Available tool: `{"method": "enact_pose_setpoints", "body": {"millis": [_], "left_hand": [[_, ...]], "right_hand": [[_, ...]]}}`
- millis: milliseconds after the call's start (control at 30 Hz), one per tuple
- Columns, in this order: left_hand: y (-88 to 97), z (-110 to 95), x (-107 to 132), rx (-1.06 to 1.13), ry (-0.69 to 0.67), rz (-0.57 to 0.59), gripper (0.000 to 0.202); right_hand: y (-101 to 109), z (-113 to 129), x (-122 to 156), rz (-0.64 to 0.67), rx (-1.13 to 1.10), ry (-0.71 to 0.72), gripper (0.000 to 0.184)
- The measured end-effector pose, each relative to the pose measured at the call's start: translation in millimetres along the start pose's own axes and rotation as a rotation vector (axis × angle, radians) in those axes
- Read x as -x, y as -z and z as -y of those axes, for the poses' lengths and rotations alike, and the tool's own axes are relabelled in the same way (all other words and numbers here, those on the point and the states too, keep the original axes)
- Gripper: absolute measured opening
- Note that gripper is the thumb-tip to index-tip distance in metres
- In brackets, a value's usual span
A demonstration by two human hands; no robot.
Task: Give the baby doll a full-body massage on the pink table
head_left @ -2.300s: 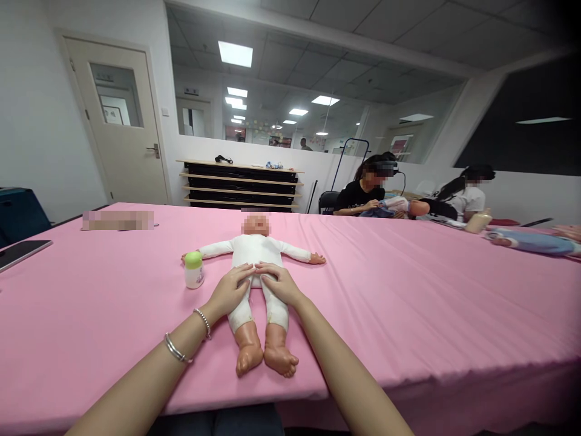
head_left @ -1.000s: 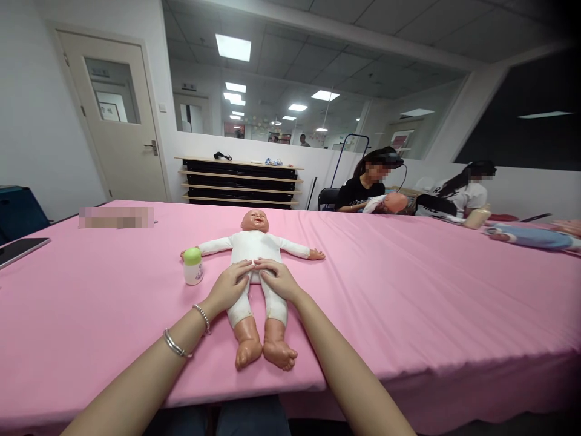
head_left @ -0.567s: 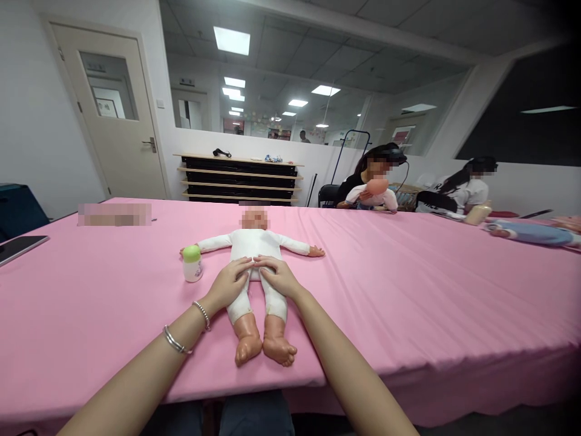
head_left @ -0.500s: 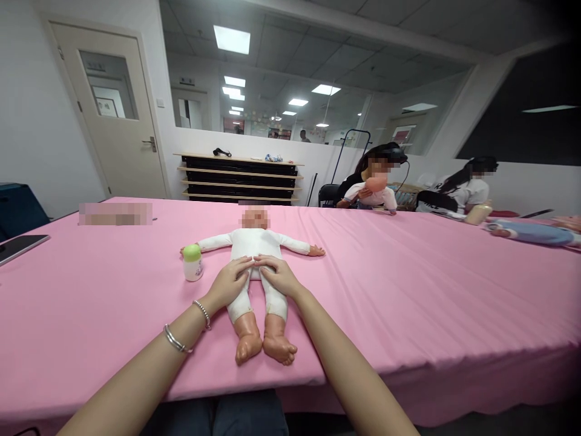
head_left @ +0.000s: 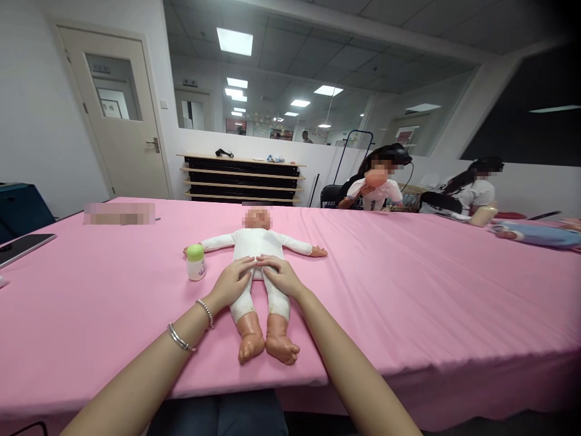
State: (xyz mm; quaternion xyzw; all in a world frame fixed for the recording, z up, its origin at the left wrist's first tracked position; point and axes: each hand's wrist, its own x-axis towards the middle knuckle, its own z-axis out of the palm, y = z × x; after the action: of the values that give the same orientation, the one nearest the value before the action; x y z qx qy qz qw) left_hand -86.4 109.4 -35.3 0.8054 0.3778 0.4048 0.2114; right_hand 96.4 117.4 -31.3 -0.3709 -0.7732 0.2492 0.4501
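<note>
1. Nearest us, our left hand [head_left: 231, 281] and right hand [head_left: 281, 278] lie open and palm down, fingers lightly spread, on the upper thighs of a baby care doll [head_left: 256, 242]. Neither hand pinches or grips, and the fingertips nearly meet at the doll's middle; the flat palms seem placed to steady it or work over it.
2. The doll lies on its back, centred on a pink-covered table [head_left: 408, 303], arms out, with its vinyl feet [head_left: 252, 345] pointing toward us near the table's edge. This placement appears to keep it squarely within reach of both our hands.
3. Just left of the doll, beside its outstretched hand, stands a green-capped white bottle [head_left: 196, 262], apparently kept handy for our left hand.
4. Further left on the table lie a dark tablet [head_left: 22, 251] and a blurred object [head_left: 118, 213].
5. At the far right, a co-worker in black [head_left: 379, 194] holds a doll [head_left: 376, 178] upright against the chest with both hands, perhaps to support it. Beyond sits a co-worker in white [head_left: 472, 197], with a beige bottle [head_left: 482, 215] and a doll in blue [head_left: 535, 235] on the table nearby.
6. Furthest away, a black-and-wood shelf unit [head_left: 240, 178] stands against the wall.
</note>
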Motion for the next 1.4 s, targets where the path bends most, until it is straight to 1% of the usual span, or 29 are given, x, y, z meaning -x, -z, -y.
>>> {"method": "enact_pose_setpoints", "body": {"millis": [233,433,600,667,800,867,933,1000,1067,1133,1200,1300,1333,1367,1400], "left_hand": [[0.7,0,0,0.005,0.012,0.000,0.039],[-1.1,2,0,-0.015,0.009,-0.006,0.039],[-0.3,2,-2,-0.027,0.030,0.024,0.042],[2.9,4,-1,-0.037,0.018,0.087,0.049],[11.2,9,1,-0.085,-0.007,0.303,0.078],[12.2,11,1,-0.092,-0.008,0.343,0.082],[10.0,11,1,-0.092,0.002,0.320,0.079],[6.2,8,0,-0.088,0.045,0.260,0.071],[3.4,4,2,-0.064,0.096,0.205,0.064],[3.8,-3,11,-0.020,0.111,0.185,0.061],[8.0,-13,27,0.040,0.070,0.201,0.054],[19.0,-29,55,0.193,-0.008,0.294,0.038],[22.7,-33,62,0.280,0.007,0.316,0.035],[25.9,-36,67,0.373,0.047,0.310,0.034],[28.0,-37,68,0.455,0.100,0.271,0.035]], "right_hand": [[1,5,0,0.004,-0.006,-0.015,0.029],[1,5,0,-0.001,0.000,-0.013,0.028],[2,5,0,0.012,-0.013,-0.025,0.027],[4,7,1,0.037,-0.018,-0.048,0.028],[7,11,2,0.125,0.055,-0.089,0.038],[7,11,2,0.163,0.094,-0.075,0.042],[6,11,3,0.174,0.120,-0.063,0.042],[4,11,7,0.167,0.139,-0.076,0.045],[4,15,18,0.185,0.143,-0.110,0.049],[7,22,35,0.239,0.126,-0.153,0.045],[12,34,57,0.300,0.101,-0.183,0.039],[26,59,85,0.408,0.046,-0.178,0.038],[31,67,90,0.454,-0.003,-0.185,0.038],[35,75,93,0.484,-0.069,-0.204,0.036],[38,80,92,0.480,-0.136,-0.228,0.035]]}}
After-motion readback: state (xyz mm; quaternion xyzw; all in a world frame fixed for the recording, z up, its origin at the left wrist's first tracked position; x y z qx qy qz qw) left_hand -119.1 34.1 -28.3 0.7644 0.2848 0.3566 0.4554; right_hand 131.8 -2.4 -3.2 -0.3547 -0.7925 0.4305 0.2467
